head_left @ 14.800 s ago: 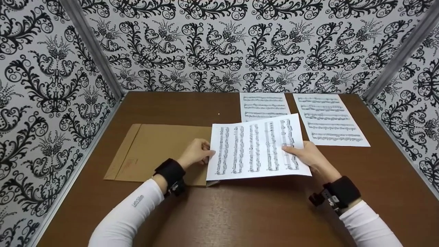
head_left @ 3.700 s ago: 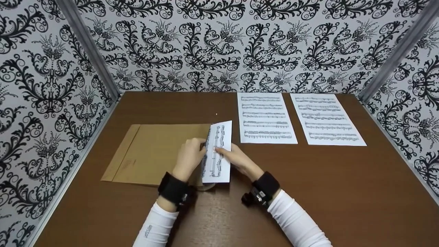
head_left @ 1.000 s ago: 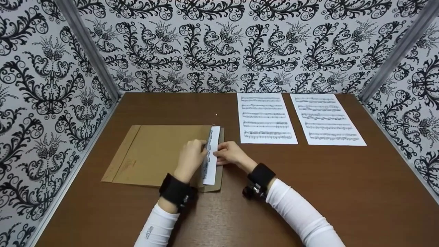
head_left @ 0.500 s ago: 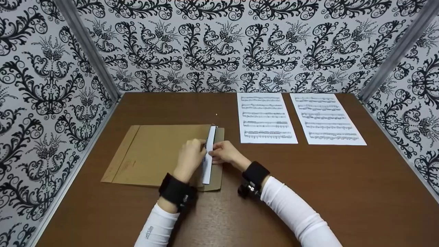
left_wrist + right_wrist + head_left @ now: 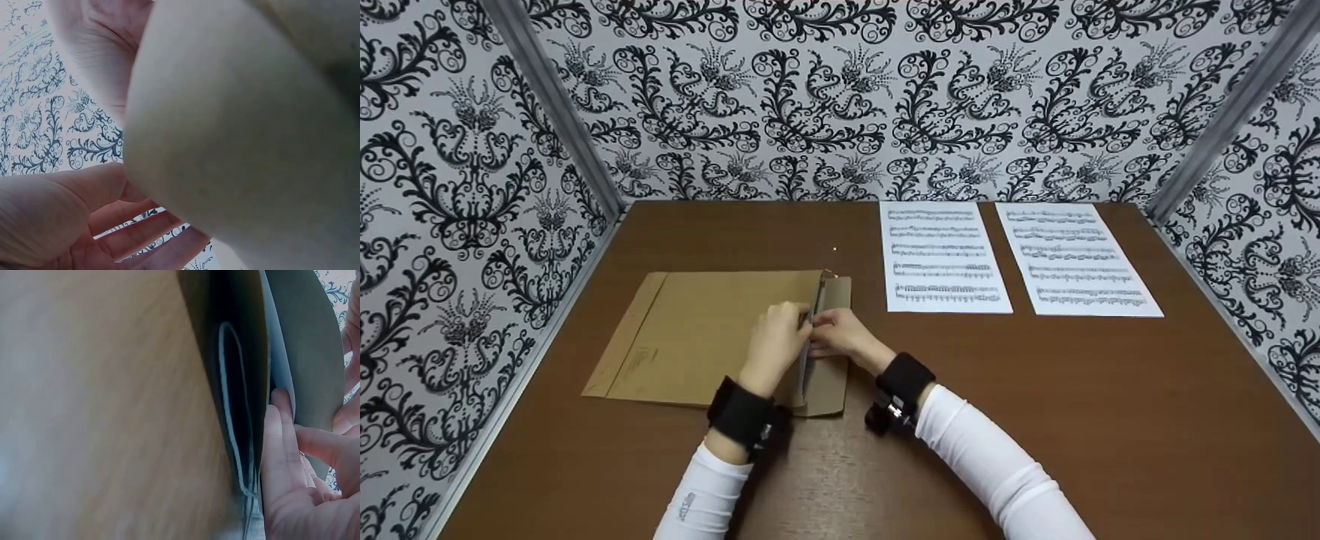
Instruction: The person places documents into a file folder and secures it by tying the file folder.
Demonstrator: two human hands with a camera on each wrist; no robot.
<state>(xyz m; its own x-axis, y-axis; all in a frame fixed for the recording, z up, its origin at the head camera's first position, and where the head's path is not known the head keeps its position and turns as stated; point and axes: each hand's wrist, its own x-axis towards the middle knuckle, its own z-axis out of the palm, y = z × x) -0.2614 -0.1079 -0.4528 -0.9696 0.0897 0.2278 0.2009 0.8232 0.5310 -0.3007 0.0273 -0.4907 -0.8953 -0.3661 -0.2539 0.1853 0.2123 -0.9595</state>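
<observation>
A brown paper envelope lies on the table, its open end facing right and a flap spread beneath that end. My left hand grips the upper panel's edge at the opening and keeps it raised. At the opening, my right hand pinches the edge of a sheet of music. Nearly all of the sheet is hidden inside the envelope. The right wrist view shows two right fingers reaching in along the sheet. Blurred envelope panel fills much of the left wrist view.
Two more music sheets, one beside the other, lie flat at the back right of the brown table. Patterned walls enclose the back and sides.
The right hand has moved left, and the sheet has slid left into the envelope until only its edge shows. The left hand stays at the opening; the other sheets have not moved.
</observation>
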